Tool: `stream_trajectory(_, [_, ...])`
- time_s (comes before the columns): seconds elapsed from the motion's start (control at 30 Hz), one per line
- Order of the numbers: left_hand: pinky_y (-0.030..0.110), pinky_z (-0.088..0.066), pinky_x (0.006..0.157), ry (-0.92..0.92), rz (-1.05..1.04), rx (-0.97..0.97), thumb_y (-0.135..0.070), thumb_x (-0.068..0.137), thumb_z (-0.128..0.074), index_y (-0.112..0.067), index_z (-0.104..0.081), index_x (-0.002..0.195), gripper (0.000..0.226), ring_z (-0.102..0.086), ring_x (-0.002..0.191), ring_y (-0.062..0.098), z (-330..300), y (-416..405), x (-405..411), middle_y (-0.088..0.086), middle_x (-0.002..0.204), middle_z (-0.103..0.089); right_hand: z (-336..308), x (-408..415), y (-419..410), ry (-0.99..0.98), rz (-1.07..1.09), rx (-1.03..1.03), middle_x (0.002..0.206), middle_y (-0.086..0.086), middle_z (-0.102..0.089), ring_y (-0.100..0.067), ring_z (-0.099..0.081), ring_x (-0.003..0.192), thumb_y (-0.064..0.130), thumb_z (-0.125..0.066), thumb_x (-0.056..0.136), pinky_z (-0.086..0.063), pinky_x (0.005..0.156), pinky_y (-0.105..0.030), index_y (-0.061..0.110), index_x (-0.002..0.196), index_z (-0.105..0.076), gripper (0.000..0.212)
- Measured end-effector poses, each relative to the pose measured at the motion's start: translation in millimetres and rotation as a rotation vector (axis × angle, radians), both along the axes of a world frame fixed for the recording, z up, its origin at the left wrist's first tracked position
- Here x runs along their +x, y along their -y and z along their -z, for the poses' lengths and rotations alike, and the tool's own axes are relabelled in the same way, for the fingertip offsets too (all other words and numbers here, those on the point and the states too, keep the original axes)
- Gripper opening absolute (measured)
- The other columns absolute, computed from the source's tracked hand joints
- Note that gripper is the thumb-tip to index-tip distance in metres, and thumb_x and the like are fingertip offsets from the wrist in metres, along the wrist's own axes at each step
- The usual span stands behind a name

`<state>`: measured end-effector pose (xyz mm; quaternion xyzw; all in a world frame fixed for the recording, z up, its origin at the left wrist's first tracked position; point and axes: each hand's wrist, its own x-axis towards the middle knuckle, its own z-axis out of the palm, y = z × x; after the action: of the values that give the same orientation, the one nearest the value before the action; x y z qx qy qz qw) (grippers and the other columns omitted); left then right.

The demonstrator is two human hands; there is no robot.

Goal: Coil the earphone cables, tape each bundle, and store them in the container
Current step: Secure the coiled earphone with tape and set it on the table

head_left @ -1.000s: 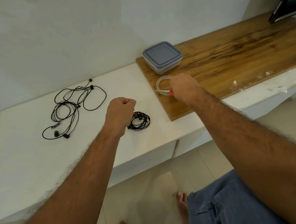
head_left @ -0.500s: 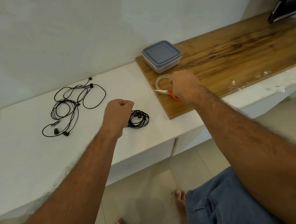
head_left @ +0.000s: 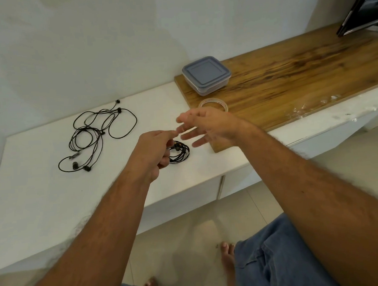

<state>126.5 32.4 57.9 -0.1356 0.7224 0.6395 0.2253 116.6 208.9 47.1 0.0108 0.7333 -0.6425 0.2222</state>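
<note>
Your left hand (head_left: 154,150) hovers over the coiled earphone bundle (head_left: 179,151) on the worktop (head_left: 43,207), fingers curled, thumb and forefinger pinched together. Your right hand (head_left: 207,125) spreads wide just beyond the bundle.

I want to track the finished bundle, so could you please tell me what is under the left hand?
Under the left hand lies a coiled black earphone bundle on the white counter. Its right part shows; the hand covers its left part, so any tape there cannot be seen.

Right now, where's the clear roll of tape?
In the head view, the clear roll of tape lies flat on the wooden board's near-left corner, just in front of the lidded plastic container, partly hidden behind the right hand.
</note>
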Motion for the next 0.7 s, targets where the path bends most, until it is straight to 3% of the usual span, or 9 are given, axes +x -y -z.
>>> stream_trajectory(0.13, [0.017,-0.018,0.036,-0.036,-0.027,0.003,-0.011,0.086,-0.065,-0.010,-0.063,0.079,0.008,-0.021,0.040,0.006,-13.4,10.9,12.9,0.001,0.072,-0.049,-0.2,9.4,22.9,-0.055,-0.043,0.002,0.099,-0.007,-0.074,-0.022,-0.072,0.094,0.022,-0.075,0.086,-0.054,0.089,-0.043,0.012,0.118,-0.062,0.036])
stream_trajectory(0.23, [0.017,-0.020,0.037,-0.061,-0.093,-0.002,-0.013,0.087,-0.068,-0.009,-0.064,0.085,0.006,-0.024,0.038,0.004,-15.8,21.6,18.2,0.002,0.077,-0.052,0.9,17.1,34.9,-0.088,0.057,0.004,0.085,-0.007,-0.073,-0.021,-0.072,0.079,0.011,-0.069,0.090,-0.056,0.085,-0.046,0.010,0.105,-0.067,0.015])
stream_trajectory(0.4, [0.019,-0.021,0.039,-0.101,-0.111,-0.012,-0.014,0.086,-0.069,-0.010,-0.066,0.082,0.007,-0.025,0.040,0.007,-12.1,32.5,23.9,0.002,0.076,-0.054,-0.4,25.6,41.4,-0.146,0.109,0.082,0.083,-0.005,-0.072,-0.012,-0.070,0.071,0.008,-0.061,0.093,-0.055,0.071,-0.032,0.012,0.095,-0.071,0.011])
stream_trajectory(0.57, [0.025,-0.042,0.056,-0.385,0.051,-0.522,-0.027,0.085,-0.063,-0.024,-0.070,0.075,0.013,-0.054,0.058,0.010,-3.6,41.3,26.8,-0.010,0.066,-0.064,-1.3,29.0,41.8,-0.205,0.077,0.227,0.078,-0.003,-0.072,-0.009,-0.069,0.070,0.001,-0.060,0.087,-0.052,0.062,-0.023,0.011,0.089,-0.072,0.015])
stream_trajectory(0.63, [0.026,-0.045,0.061,-0.386,0.065,-0.534,-0.027,0.086,-0.063,-0.027,-0.068,0.074,0.013,-0.058,0.065,0.008,-2.6,42.1,27.7,-0.011,0.069,-0.066,-1.0,29.4,43.2,-0.187,0.078,0.253,0.072,-0.002,-0.072,-0.010,-0.068,0.064,-0.003,-0.058,0.085,-0.052,0.063,-0.027,0.008,0.087,-0.071,0.016])
stream_trajectory(0.7, [0.026,-0.042,0.059,-0.365,0.055,-0.499,-0.027,0.085,-0.063,-0.025,-0.069,0.073,0.013,-0.054,0.058,0.009,-0.7,42.5,26.5,-0.010,0.062,-0.062,-0.6,29.2,46.0,-0.156,0.102,0.256,0.071,-0.002,-0.071,-0.012,-0.068,0.063,-0.003,-0.056,0.086,-0.054,0.066,-0.031,0.008,0.087,-0.069,0.017])
